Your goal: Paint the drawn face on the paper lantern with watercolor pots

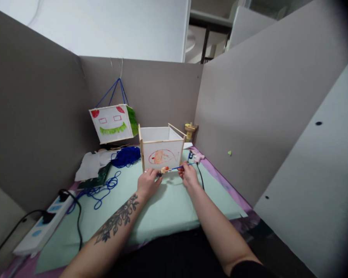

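Thin blue brush-like stick (176, 167) is held between the fingers of the right hand (188, 176), just before the open box of white panels and pale wooden strips (162, 134).
The left hand (149, 184) seems to pinch a small dark-and-orange object (164, 170), too small to identify. If the stick slips, it may mark the flat panel; a careless wrist could push the light, angular box across the smooth, pale green tabletop (165, 210).

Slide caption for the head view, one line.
Right hand holding a thin blue stick near the left hand, before an open, wood-edged, orange-marked white box.
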A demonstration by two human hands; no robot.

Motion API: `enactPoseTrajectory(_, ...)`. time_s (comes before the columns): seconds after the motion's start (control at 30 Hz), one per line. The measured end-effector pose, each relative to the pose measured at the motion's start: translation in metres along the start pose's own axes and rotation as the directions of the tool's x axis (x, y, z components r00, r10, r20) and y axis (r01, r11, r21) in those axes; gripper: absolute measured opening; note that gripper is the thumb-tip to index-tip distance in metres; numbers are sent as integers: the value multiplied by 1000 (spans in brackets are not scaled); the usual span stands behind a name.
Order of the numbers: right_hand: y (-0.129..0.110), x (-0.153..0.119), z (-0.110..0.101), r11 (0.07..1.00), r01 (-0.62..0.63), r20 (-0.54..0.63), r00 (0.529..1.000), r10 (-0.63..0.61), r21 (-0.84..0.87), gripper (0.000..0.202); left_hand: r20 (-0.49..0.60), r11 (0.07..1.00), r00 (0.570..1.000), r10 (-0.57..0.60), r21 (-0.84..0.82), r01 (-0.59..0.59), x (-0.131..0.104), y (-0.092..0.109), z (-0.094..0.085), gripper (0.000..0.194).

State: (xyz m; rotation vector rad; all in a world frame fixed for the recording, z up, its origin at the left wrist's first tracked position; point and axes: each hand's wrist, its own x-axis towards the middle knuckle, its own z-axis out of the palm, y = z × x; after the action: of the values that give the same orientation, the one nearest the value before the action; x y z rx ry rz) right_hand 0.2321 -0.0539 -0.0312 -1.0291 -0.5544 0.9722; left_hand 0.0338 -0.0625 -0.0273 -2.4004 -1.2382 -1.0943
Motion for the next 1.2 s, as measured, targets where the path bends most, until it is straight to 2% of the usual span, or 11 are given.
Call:
enactPoseTrajectory(0.1, -5, 0, -1, 996, 14, 8, 1000, -14, 87, 36, 4, 998, 998, -66, -25, 66, 0, 0, -1, 15)
enactPoseTrajectory(0.2, -9, 0, -3, 980, 135, 1, 991, -137, 147, 39, 48, 992, 994, -95, -80, 98, 0, 0, -4, 15)
enactPoseTrajectory(0.33, -14, -4, -4, 939, 282, -22, 959, -283, 195, 41, 211, 976, 977, -4, -214, 51, 0, 2, -5, 12)
enactPoseTrajectory(0.43, -14, -9, -3, 918, 374, 21, 925, -380, 130, 38, 314, 967, 946, 79, -254, 4, -1, 4, -5, 11)
enactPoseTrajectory(0.57, -11, -17, -2, 863, 501, 144, 860, -490, -59, 33, 399, 971, 912, 95, -241, 4, -1, 6, -6, 16)
enactPoseTrajectory(0.67, -9, -21, -2, 834, 536, 240, 833, -499, -129, 30, 456, 973, 886, 86, -229, 23, 0, 6, -6, 19)
enactPoseTrajectory(0.73, -9, -23, -2, 825, 546, 264, 826, -498, -149, 29, 472, 974, 878, 83, -226, 30, 1, 6, -6, 20)
enactPoseTrajectory(0.93, -9, -23, 0, 815, 548, 258, 828, -498, -187, 30, 471, 974, 878, 86, -224, 25, 0, 5, -4, 21)
enactPoseTrajectory(1.2, -2, -19, 4, 807, 510, 280, 855, -438, -298, 30, 473, 974, 876, 87, -226, 25, 1, 5, -3, 22)
